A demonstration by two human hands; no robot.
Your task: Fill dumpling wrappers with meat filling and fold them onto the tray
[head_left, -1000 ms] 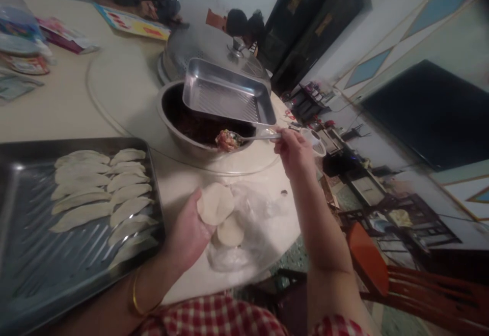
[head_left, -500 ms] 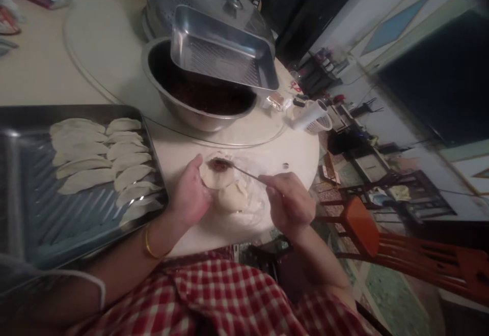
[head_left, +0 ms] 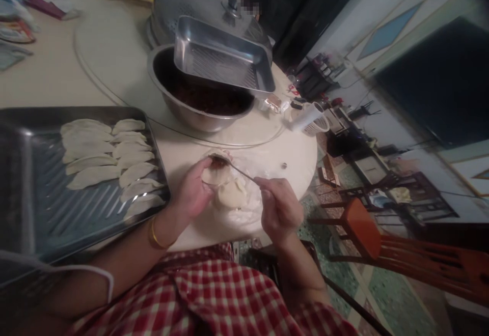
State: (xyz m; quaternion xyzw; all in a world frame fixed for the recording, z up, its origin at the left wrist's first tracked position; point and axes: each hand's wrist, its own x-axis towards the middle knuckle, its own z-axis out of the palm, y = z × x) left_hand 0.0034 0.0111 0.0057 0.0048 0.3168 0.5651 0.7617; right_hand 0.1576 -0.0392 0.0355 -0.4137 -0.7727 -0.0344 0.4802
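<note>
Left fingers [head_left: 204, 165] are loosely cupping 1 wrapper [head_left: 214, 175], right fingers [head_left: 264, 182] gripping a spoon [head_left: 243, 173] over it; a chair [head_left: 360, 228] is standing near the table [head_left: 179, 155].

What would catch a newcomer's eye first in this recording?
Pale dumplings in two columns on the large tray at left stand out first. At centre, the left hand holds a dough wrapper while the right hand holds a spoon over it. Beyond them is a steel bowl, partly hidden by a smaller tray.
</note>
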